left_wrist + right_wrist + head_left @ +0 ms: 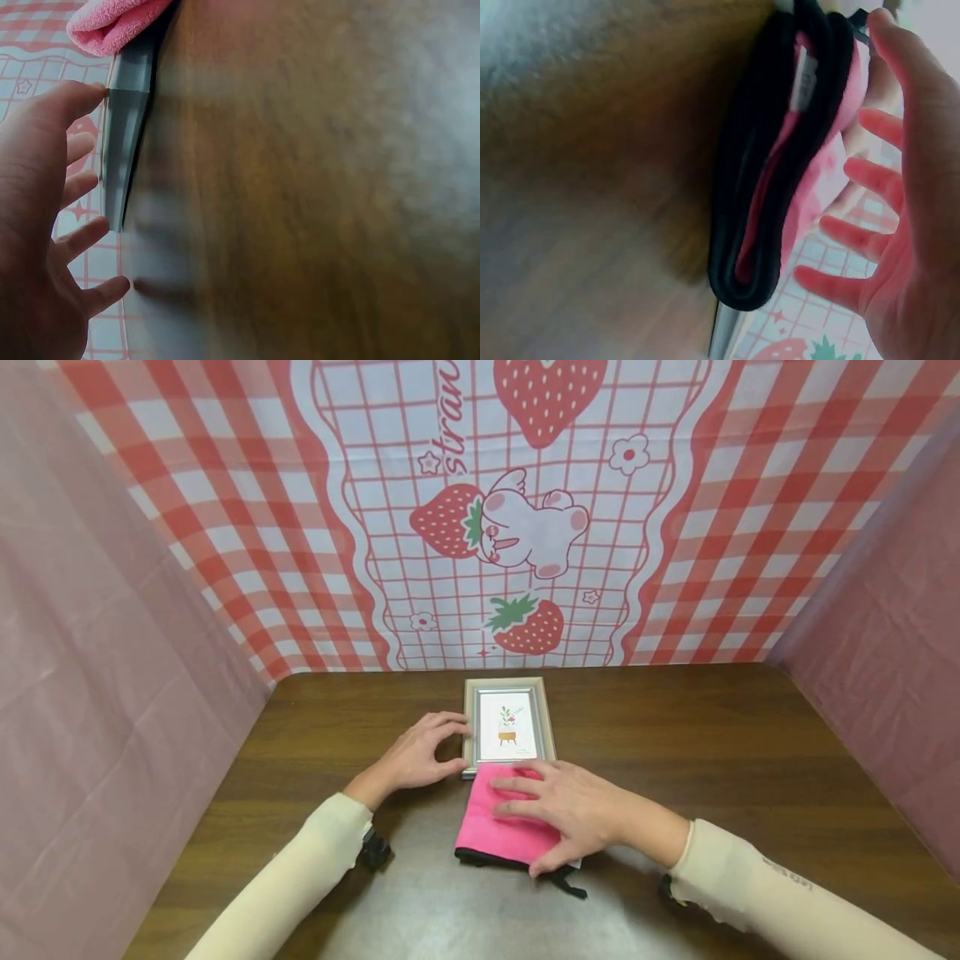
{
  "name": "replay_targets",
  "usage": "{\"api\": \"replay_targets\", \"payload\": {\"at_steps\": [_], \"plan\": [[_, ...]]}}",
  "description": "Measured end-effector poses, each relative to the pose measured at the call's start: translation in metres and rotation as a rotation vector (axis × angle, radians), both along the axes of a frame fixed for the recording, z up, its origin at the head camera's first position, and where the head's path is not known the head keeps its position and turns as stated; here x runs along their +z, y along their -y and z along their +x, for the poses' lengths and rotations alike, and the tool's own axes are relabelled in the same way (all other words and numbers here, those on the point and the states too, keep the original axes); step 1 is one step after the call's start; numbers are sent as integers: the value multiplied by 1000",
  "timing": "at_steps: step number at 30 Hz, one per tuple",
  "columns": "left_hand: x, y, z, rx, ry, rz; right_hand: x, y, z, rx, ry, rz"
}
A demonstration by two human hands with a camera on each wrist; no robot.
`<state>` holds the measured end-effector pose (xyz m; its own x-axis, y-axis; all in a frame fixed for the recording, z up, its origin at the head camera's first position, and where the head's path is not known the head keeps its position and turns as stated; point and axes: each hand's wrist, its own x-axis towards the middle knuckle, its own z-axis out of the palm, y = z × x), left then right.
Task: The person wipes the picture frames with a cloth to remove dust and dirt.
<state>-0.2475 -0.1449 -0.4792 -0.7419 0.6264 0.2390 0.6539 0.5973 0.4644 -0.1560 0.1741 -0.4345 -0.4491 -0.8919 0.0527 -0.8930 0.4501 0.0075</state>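
A picture frame (547, 714) with a beige and silver border lies flat on the table, holding a print of a potted plant. My left hand (420, 752) is at its left edge, fingers spread; in the left wrist view the thumb (79, 97) looks to be at the frame's side (124, 150). A folded pink towel (487, 827) with black trim lies against the frame's near edge, perhaps overlapping it. Over the towel is my right hand (581, 802), its fingers spread. In the right wrist view the towel's folded black edge (735, 202) shows a white tag; contact with the fingers is unclear.
The brown wooden table (675, 735) reaches back to a red checked strawberry cloth (525, 527). Pink fabric hangs on the left (112, 652) and right sides. A black strap (570, 885) sticks out from the towel's near corner.
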Motion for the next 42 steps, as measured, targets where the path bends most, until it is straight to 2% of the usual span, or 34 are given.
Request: {"api": "replay_targets", "payload": {"at_steps": [3, 6, 7, 11, 15, 17, 19, 22, 26, 28, 33, 42], "plan": [[-3, 0, -3, -10, 3, 8, -3, 2, 4, -9, 30, 32], [-4, 1, -6, 8, 40, -6, -6, 2, 6, -25, 64, 62], [2, -2, -2, 33, 66, -20, -6, 3, 7, -29, 73, 70], [-1, -1, -6, 45, 89, -17, -8, 4, 8, -41, 90, 98], [-19, 2, -20, 38, 35, 1, -9, 7, 7, -40, 96, 109], [-31, 5, -28, 41, 23, 5, -11, 9, 6, -34, 94, 108], [-35, 6, -32, 51, 39, 0, -12, 10, 4, -18, 79, 98], [-26, 5, -28, 63, 91, 5, -15, 11, 1, 15, 49, 69], [-4, 1, -15, 79, 159, -8, -19, 10, -2, 75, -17, 11], [0, -1, -13, 88, 168, -27, -21, 10, -4, 106, -63, -18], [2, -1, -11, 103, 171, -48, -25, 12, -7, 171, -150, -83], [3, -2, -10, 88, 180, -36, -26, 12, -8, 184, -178, -127]]}}
